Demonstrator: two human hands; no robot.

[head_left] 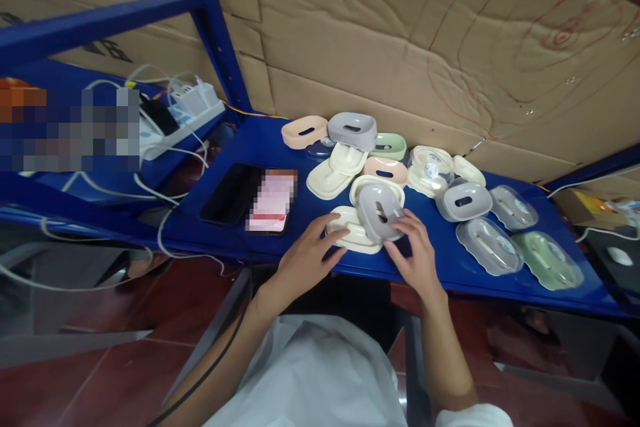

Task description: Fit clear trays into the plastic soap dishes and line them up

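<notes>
Just below the centre of the frame, the fingers of my left hand (307, 257) are parted and loosely curved at the left end of a cream dish (358, 239), thumb well away from forefinger. My right hand (419, 260) bends its fingertips to the right edge of a grey shell (369, 202), thumb low at its near side; I can't tell whether they truly pinch it or only rest there. The shell leans tilted, slot upward, partly over the dish and partly over a cream oval piece (356, 188) behind.

Both look like thin moulded plastic to me: light, stiff, probably a bit slippery on that smooth curve. I'd take the shell by opposite side walls or by the slot's edge, and the dish by its rim, pressing gently since a thin wall might flex.

Farther out, a peach shell (386, 171) sits just above, near the centre. Two phones lie left of centre, one dark (230, 195), one with a lit screen (271, 203). Clear-covered grey (490, 247) and green (549, 260) pieces rest toward the lower right, and cardboard (350, 47) fills the upper frame.
</notes>
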